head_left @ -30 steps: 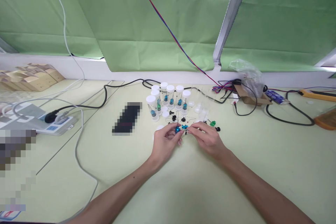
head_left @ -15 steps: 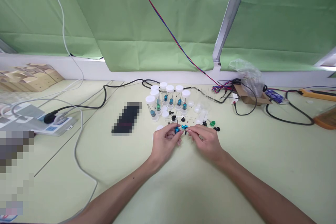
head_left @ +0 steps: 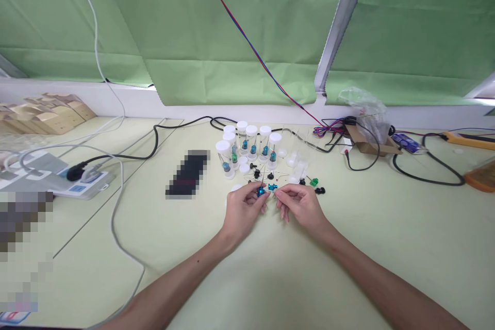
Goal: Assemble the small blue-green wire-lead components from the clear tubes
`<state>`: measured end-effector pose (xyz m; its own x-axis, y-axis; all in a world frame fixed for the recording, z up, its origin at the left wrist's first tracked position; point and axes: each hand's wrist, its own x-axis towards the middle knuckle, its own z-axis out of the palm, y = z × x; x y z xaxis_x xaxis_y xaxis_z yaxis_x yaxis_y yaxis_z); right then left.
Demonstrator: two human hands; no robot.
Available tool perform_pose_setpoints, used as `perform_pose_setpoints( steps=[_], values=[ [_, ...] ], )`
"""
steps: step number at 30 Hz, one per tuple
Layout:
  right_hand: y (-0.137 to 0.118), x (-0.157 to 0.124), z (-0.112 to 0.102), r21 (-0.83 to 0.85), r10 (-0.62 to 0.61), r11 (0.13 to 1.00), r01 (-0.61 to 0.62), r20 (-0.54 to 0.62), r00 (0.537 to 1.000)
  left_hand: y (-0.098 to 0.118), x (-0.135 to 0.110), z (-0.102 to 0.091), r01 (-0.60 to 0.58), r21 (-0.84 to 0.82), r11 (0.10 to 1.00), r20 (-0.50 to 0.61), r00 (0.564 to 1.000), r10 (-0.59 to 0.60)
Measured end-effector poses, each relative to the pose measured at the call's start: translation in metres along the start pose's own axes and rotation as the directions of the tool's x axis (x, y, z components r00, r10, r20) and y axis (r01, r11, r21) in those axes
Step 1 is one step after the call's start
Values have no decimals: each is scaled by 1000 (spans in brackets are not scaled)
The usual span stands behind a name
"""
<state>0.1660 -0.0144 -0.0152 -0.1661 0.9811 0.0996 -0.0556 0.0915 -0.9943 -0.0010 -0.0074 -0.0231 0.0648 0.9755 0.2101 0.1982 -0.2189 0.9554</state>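
Note:
My left hand (head_left: pixel 244 206) is closed, thumb and fingertips pinching a small blue metallic part (head_left: pixel 261 192) with a thin rod pointing up from it. Close on its right, my right hand (head_left: pixel 302 205) is also closed, thumb against forefinger, its lower fingers hanging looser. Whatever is in that pinch is too small to make out. Another blue metallic part (head_left: pixel 273 186) shows just beyond the right fingertips; I cannot tell whether they touch it. Around the hands lie small black pieces (head_left: pixel 270 176), a green part (head_left: pixel 314 182) and thin wire-like rods.
Several clear vials with white caps (head_left: pixel 251 142) stand behind the hands, holding blue or green parts. Clear tubes (head_left: pixel 297 169) lie to their right. A pixelated dark object (head_left: pixel 188 174) and a power strip (head_left: pixel 87 185) are on the left. A cardboard box (head_left: pixel 369 140) and cables sit back right.
The right hand's lower fingers have dropped and spread a little, and a small black piece seen under its fingertips no longer shows. The left hand keeps its hold; the view has shifted slightly.

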Motion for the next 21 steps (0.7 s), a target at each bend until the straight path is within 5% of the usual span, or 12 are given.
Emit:
perform_pose_setpoints(
  steps=[13,21],
  values=[
    [1,3,1,378,286,880,-289,64,956,-3,0,-1,-57,78,995,-4,998,58],
    [5,4,2,440,295,852,-283,41,954,-6,1,0,-46,71,996,-3,999,46]
  ],
)
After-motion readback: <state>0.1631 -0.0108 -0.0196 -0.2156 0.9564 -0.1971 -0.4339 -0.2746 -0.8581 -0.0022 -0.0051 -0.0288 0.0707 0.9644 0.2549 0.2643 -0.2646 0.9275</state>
